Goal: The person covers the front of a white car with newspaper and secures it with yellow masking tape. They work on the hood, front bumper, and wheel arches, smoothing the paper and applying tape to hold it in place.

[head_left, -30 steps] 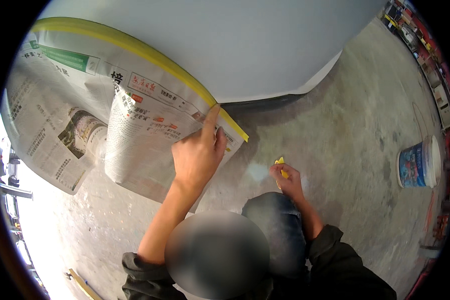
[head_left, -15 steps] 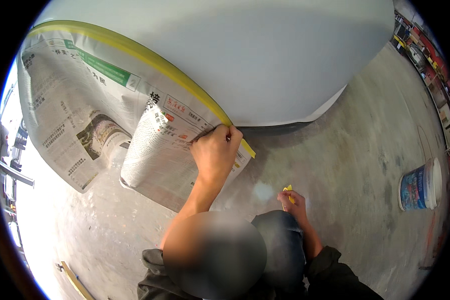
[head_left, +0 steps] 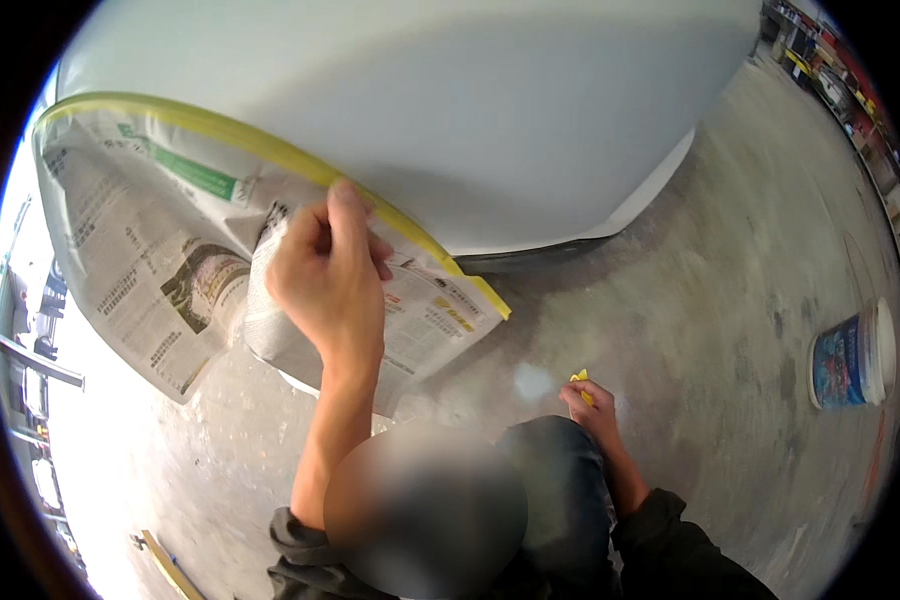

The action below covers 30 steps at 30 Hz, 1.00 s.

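My left hand (head_left: 335,275) is over the sheet of newspaper (head_left: 120,250), its fingers curled in and its thumb tip against the strip of yellow masking tape (head_left: 240,142). Whether anything is between the fingers is hidden. The tape runs along the newspaper's top edge and holds it to the lower edge of a smooth pale grey-white panel (head_left: 530,120), curved like car bodywork. A short tail of tape sticks out past the paper's right corner. By my knee, my right hand (head_left: 595,408) is closed on a small crumpled yellow piece (head_left: 581,377), too small to name.
A bucket (head_left: 850,358) with a blue printed side stands on the grey concrete floor (head_left: 690,330) at the right. Shelves with assorted items (head_left: 840,90) line the far right. A yellowish bar (head_left: 170,565) lies at the lower left. Dark trim (head_left: 540,255) runs under the panel.
My left hand has moved left and up along the tape, away from the newspaper's right end. My right hand stays by my knee with the yellow piece. The view has shifted slightly.
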Available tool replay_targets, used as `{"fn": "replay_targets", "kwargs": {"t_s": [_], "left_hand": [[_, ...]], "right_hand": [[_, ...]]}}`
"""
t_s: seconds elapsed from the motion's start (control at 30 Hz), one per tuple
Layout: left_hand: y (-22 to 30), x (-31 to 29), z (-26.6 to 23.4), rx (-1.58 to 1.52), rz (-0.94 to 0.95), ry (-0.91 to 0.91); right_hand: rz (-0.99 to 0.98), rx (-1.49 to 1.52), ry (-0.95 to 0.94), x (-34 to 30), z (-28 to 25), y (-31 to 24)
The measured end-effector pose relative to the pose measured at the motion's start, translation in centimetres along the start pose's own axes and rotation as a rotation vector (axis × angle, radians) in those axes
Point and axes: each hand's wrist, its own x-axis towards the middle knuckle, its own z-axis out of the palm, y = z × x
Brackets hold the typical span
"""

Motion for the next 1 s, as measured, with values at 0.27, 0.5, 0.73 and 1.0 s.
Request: {"fn": "replay_targets", "kwargs": {"t_s": [0.27, 0.5, 0.73, 1.0], "left_hand": [[-13.8, -3.8, 0.1, 0.270, 0.143, -0.653], [-17.8, -2.2, 3.5, 0.205, -0.304, -0.855], [-18.0, -3.5, 0.8, 0.340, 0.090, -1.066], [-3.3, 3.1, -16.8, 0.212, 0.471, -0.337]], "right_hand": [[0.040, -0.075, -0.012, -0.1, 0.0, 0.6], [0.018, -0.120, 0.013, -0.4, -1.0, 0.4], [-0.005, -0.055, 0.064, -0.1, -2.2, -2.5], [-0.452, -0.015, 0.206, -0.7, -2.8, -13.4]]}}
